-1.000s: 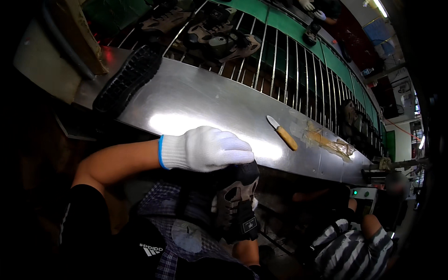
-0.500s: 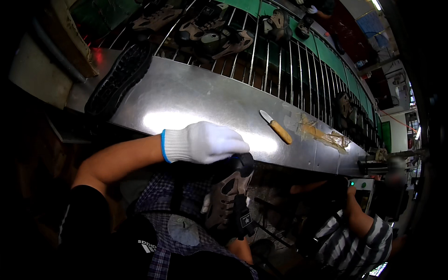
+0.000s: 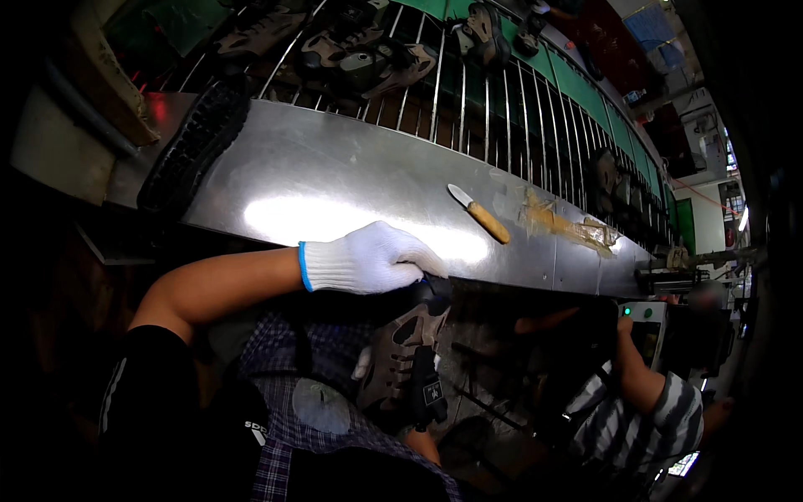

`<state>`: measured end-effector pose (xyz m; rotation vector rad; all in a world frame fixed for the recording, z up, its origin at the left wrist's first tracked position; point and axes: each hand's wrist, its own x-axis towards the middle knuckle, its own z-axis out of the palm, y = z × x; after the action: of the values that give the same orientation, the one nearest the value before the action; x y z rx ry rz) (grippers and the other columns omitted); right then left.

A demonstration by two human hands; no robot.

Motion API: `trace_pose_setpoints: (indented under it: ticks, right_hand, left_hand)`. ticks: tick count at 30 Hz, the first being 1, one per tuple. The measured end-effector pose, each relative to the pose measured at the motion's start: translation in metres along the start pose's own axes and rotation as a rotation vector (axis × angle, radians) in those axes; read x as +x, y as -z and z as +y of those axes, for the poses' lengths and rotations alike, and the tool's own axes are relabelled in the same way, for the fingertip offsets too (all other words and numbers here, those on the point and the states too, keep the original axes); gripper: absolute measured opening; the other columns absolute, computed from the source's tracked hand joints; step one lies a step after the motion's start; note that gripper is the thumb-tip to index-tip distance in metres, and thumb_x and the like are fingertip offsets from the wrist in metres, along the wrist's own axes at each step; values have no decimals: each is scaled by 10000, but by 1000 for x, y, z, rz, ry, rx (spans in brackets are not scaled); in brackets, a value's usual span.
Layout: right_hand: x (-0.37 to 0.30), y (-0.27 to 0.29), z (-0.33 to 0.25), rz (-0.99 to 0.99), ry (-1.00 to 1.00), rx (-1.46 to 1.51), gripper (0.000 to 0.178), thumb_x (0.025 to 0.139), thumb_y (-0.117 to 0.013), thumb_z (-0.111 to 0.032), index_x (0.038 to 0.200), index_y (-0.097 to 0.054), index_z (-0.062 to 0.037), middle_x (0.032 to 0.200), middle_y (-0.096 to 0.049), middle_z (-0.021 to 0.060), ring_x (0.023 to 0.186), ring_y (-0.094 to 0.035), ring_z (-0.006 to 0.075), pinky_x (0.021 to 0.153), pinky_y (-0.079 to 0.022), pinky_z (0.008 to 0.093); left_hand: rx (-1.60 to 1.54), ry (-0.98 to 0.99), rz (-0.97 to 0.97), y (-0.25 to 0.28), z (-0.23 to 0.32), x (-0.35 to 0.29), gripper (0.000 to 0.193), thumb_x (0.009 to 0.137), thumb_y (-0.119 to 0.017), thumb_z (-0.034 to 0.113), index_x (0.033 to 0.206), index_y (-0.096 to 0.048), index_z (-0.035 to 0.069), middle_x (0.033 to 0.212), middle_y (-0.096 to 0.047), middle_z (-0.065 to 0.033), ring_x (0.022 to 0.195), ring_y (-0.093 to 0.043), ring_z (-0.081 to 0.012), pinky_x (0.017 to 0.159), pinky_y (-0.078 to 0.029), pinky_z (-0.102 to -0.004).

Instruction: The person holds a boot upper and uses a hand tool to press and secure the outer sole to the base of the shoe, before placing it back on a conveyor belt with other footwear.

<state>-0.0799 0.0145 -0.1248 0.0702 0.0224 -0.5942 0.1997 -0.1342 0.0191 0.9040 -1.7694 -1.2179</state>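
A brown-grey sports shoe with a black tongue hangs in front of my apron, its dark toe up and close to the bench edge. My left hand, in a white knit glove with a blue cuff, is closed at that toe, thumb and fingers pinching its edge. Behind the shoe, my right hand is mostly hidden; gloved fingers show at the shoe's side, and its bare forearm comes up from below. A short knife with a wooden handle lies on the metal bench beyond my left hand.
A black shoe sole stands at the bench's left end. Brown tape is stuck on the right part. Beyond runs a metal bar rack with several shoes over a green belt. At right sits a person in a striped garment.
The view has shifted slightly, so the bench and knife appear further left. My left hand's fingers have bent down over the toe, and its thumb now shows. The shoe stays in my right hand.
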Motion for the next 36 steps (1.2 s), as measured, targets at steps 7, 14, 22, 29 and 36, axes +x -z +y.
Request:
trace_pose_setpoints:
  ticks: [7,14,22,29,36]
  right_hand:
    - [9,-22,-1,16,24,-14,1158,914,-682,-793,1610,-384,83,1439,-580,342,1357,-598,476,1119,-543,571]
    - [4,-28,-8,52,21,-79,1087,942,-671,-745,1609,-399,70,1435,-599,322,1351,-608,459,1121,-541,548]
    - [-6,-32,-5,105,26,-89,1007,974,-658,-690,1607,-416,54,1430,-620,299,1344,-621,439,1122,-538,522]
    - [-8,-35,1,119,36,-115,936,1003,-646,-643,1606,-431,41,1426,-638,279,1337,-632,422,1124,-536,500]
    - [-8,-40,0,128,29,-130,867,1031,-635,-595,1604,-446,27,1422,-657,259,1331,-643,405,1125,-534,477]
  left_hand:
    - [29,-46,-89,7,30,-12,553,946,-659,13,1496,-649,60,1457,-704,-164,1326,-697,-299,1169,-538,-387]
    - [-63,24,-161,-4,29,-23,831,873,-595,-39,1676,-386,-9,1663,-497,-230,1534,-512,-321,1284,-421,-421]
    - [-145,146,-193,-25,24,-45,919,888,-632,-10,1735,-284,65,1694,-467,-216,1558,-489,-314,1289,-417,-409]
    - [-275,67,-103,-47,16,-58,946,902,-606,-35,1757,-214,75,1716,-428,-242,1558,-488,-309,1294,-405,-389]
    - [-141,-156,215,-94,15,-76,1059,842,-600,-65,1733,-27,-76,1768,-267,-325,1622,-371,-389,1332,-296,-411]
